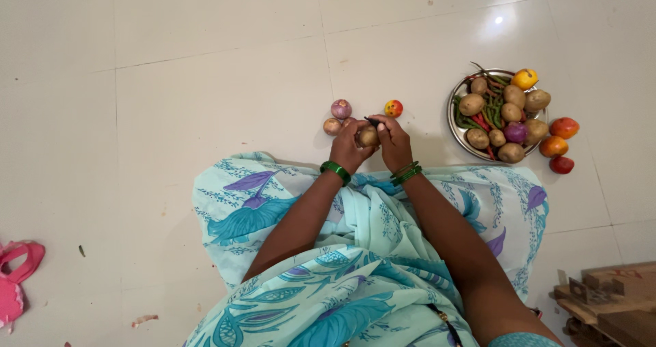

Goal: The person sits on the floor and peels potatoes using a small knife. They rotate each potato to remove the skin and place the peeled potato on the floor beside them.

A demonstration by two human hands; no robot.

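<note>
The left hand (350,144) holds a potato (368,137) tight above the floor. The right hand (392,140) grips a small dark tool (372,121) on it. Peeling looks just started. About 8 potatoes wait on the plate (455,129).

Single head-worn camera, looking steeply down from above the seated person's lap onto the white tiled floor (205,80), at moderate range.

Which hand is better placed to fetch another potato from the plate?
Right. The right hand is on the side of the steel plate; the left hand cradles the potato, farther away.
</note>
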